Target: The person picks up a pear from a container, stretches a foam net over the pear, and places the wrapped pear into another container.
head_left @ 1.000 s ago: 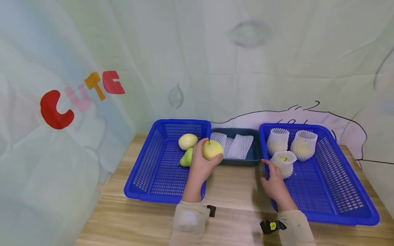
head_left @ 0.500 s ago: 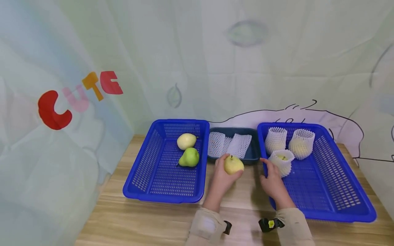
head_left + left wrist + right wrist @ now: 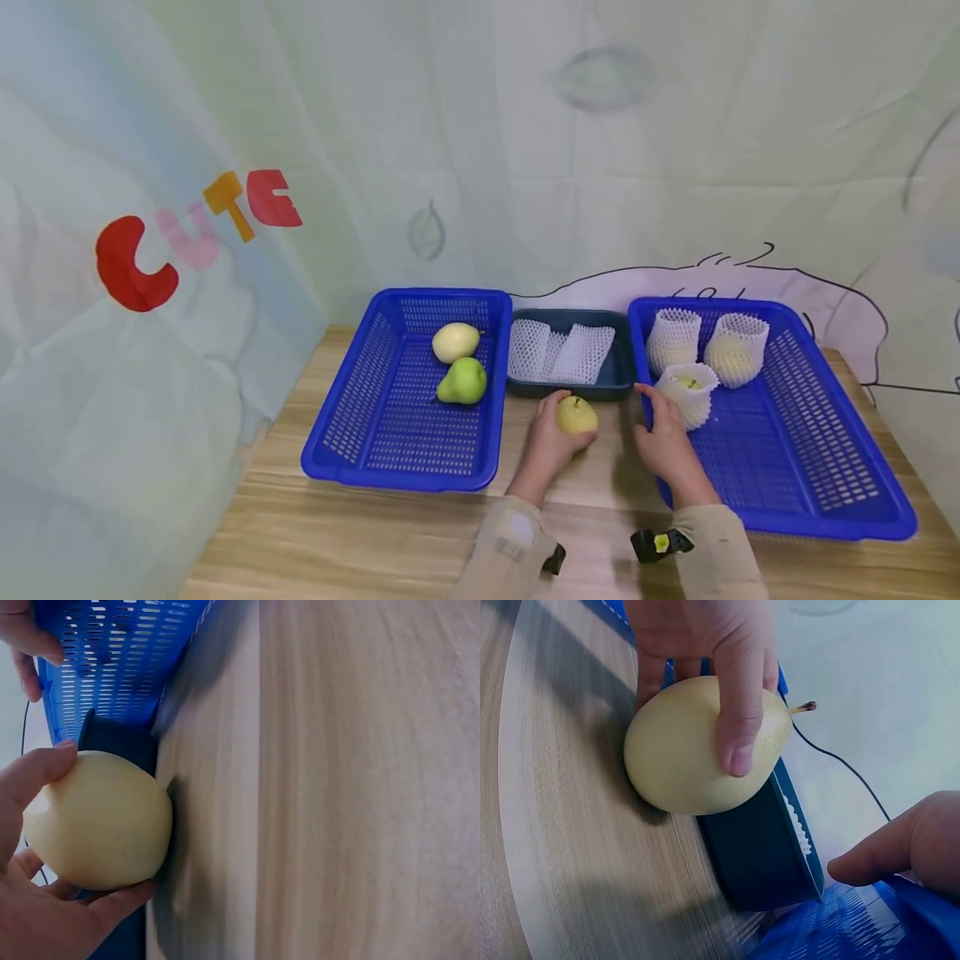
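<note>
A pale yellow pear (image 3: 577, 415) is gripped by my left hand (image 3: 549, 440), its stem up, low over the wooden table in front of the dark tray. The left wrist view shows thumb and fingers on opposite sides of the pear (image 3: 101, 821), with a shadow close beside it. My right hand (image 3: 670, 448) rests at the left rim of the right blue basket (image 3: 825, 527), its fingers loosely extended and holding nothing. Close by its fingers, inside that basket, stands a pear in a white foam net (image 3: 686, 404).
Two more netted pears (image 3: 737, 352) stand at the back of the right basket. White foam nets (image 3: 583, 354) lie in the dark tray (image 3: 622, 367) between the baskets. The left blue basket (image 3: 390, 481) holds a yellow pear (image 3: 455, 342) and a green pear (image 3: 462, 382).
My left hand has carried the yellow pear from over the left basket's right edge, rightward and down to in front of the tray. My right hand has stayed at the right basket's rim.
</note>
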A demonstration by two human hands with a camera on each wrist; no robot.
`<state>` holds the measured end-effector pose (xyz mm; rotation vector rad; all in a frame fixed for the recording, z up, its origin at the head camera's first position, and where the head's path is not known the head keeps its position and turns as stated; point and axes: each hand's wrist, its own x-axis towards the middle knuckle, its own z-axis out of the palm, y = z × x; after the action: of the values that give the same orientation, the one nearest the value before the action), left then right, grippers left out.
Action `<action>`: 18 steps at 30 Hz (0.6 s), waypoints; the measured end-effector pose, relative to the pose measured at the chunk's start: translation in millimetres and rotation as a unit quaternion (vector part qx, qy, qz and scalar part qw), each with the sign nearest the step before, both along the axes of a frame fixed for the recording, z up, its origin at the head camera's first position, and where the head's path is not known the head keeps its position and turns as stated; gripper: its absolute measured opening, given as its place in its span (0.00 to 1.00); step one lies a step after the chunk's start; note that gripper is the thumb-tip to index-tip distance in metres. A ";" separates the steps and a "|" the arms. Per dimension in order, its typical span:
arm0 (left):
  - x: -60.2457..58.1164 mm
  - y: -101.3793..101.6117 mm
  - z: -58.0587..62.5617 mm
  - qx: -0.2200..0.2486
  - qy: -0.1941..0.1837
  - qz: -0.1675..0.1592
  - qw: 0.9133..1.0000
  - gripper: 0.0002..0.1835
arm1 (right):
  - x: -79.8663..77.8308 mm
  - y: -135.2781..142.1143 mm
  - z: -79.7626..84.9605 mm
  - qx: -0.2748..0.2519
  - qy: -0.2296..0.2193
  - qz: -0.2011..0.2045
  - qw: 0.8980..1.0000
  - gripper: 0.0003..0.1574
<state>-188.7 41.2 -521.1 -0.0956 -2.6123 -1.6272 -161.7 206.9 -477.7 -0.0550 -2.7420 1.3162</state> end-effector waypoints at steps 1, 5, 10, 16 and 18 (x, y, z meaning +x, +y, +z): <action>-0.2 0.3 -1.4 -0.002 -0.003 -0.002 1.000 0.37 | 0.0 0.1 -0.2 0.000 -0.001 -0.001 1.000 0.35; 0.2 1.0 -4.9 -0.007 -0.005 -0.009 1.000 0.37 | 0.0 0.4 0.3 -0.001 -0.008 0.000 1.000 0.35; 4.1 1.0 -2.3 -0.043 0.004 -0.013 0.999 0.41 | 0.8 0.5 1.9 -0.003 -0.018 0.001 1.000 0.34; 23.3 -17.4 53.9 -0.134 0.087 -0.035 0.987 0.44 | 1.9 0.5 3.2 -0.006 -0.027 -0.001 1.000 0.35; 26.7 -32.7 71.8 -0.156 0.121 -0.019 0.980 0.40 | 1.5 0.4 4.2 -0.009 -0.034 0.000 0.999 0.35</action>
<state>-162.0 8.4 -449.3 -0.3373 -2.6595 -1.1196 -160.2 207.3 -473.5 -0.1044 -2.7870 1.3626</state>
